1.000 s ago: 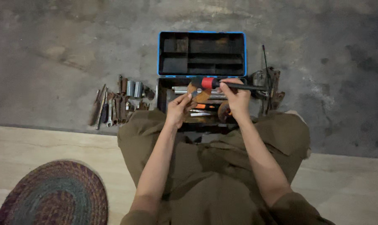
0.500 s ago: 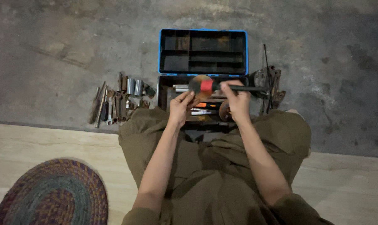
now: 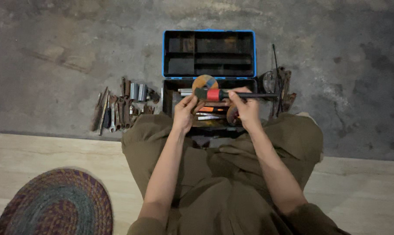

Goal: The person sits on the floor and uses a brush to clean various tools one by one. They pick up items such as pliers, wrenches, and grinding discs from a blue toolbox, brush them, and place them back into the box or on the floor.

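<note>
Seated person, viewed from above; legs in olive trousers fill the lower centre of the frame, head and torso out of view.

Left hand (image 3: 184, 114), centre frame: fingers curled up around the lower edge of a round orange-brown disc (image 3: 205, 82) with a blue centre. Grip looks closed on it, though the fingertips are partly hidden behind the disc.

Right hand (image 3: 247, 109), just right of centre: fingers wrapped shut around a dark bar-shaped tool (image 3: 231, 94) with a red band near its left end. The tool lies level across the frame, its thin dark shaft running out to the right past the hand. Its left end overlaps the disc; whether the two touch cannot be told.

Both sit above the open toolbox (image 3: 209, 65), upper centre. Blue-rimmed lid (image 3: 209, 53) stands open, showing dark compartments. The box's lower tray is mostly hidden behind the hands; an orange handle and some pale metal pieces show between the wrists.

Left of the box, on the concrete floor (image 3: 53, 56): a row of rusty wrenches (image 3: 118, 111) and two grey sockets (image 3: 137, 92), small and hard to separate.

Right of the box: a heap of rusty parts (image 3: 280, 87) with a thin dark rod standing up; shapes unclear.

Lower left corner: braided oval rug (image 3: 53, 204), cut off by the frame, lying on pale flooring (image 3: 366, 191).
</note>
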